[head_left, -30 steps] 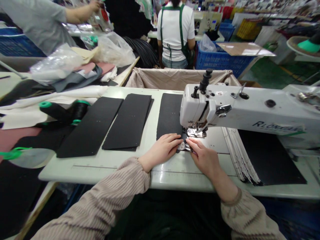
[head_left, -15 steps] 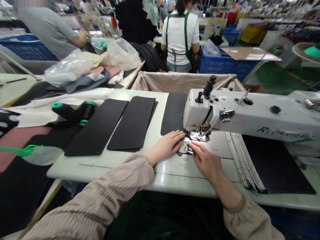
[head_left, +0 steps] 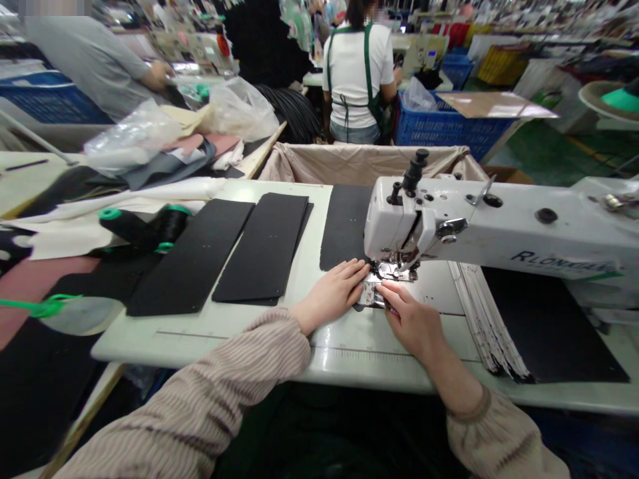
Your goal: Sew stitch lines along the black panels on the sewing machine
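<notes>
A white sewing machine [head_left: 474, 226] stands at the right of the pale table [head_left: 239, 342]. Left of its needle, my left hand [head_left: 337, 289] lies flat with the fingers a little apart, its fingertips by the near edge of a dark panel [head_left: 344, 223]. My right hand [head_left: 412, 316] is at the metal plate [head_left: 372, 294] in front of the presser foot, its fingers bent together; what they hold, if anything, is hidden. Two piles of black panels, one at the far left [head_left: 192, 256] and one nearer [head_left: 264, 246], rest beside my left forearm.
On the right lies a stack of black panels with white edges [head_left: 554, 326]. Black thread cones [head_left: 172, 226], fabric scraps and plastic bags cover the left side. Behind the table are a cloth-lined bin [head_left: 349, 163], a blue crate [head_left: 444, 130] and two people.
The whole view has shifted slightly. Both hands keep nearly the same place by the presser foot, and the dark panel looks unmoved.
</notes>
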Tool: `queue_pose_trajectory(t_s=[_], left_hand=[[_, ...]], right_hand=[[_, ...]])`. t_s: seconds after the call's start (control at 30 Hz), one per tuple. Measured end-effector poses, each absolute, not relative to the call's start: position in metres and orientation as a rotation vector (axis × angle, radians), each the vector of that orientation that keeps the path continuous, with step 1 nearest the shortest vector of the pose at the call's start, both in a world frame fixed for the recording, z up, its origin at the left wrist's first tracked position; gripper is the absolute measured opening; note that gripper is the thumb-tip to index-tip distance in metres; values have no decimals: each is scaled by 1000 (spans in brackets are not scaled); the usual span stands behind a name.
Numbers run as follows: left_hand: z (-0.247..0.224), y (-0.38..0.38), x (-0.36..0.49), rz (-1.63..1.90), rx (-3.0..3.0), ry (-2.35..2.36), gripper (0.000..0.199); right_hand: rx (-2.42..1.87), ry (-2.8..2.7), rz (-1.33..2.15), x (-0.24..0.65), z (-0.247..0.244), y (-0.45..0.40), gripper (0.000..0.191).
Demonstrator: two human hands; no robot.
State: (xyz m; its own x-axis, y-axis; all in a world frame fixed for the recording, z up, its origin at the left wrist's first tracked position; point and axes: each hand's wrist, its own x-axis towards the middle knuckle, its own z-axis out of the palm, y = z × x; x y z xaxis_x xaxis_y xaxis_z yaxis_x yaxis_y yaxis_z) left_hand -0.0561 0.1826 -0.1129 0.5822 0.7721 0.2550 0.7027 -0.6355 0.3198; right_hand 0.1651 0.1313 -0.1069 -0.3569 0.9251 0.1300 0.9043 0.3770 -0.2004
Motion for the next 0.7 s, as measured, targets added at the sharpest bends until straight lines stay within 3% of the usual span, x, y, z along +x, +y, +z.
queue_pose_trajectory(t_s=[0.5, 0.7], left_hand=[[-118, 189, -59, 626, 2643, 1218, 45], [-121, 195, -58, 616, 2645, 1308, 55]], right_hand=[[-1657, -2350, 265, 163, -100, 133, 46], [-1626, -2315, 256, 164, -97, 129, 42]])
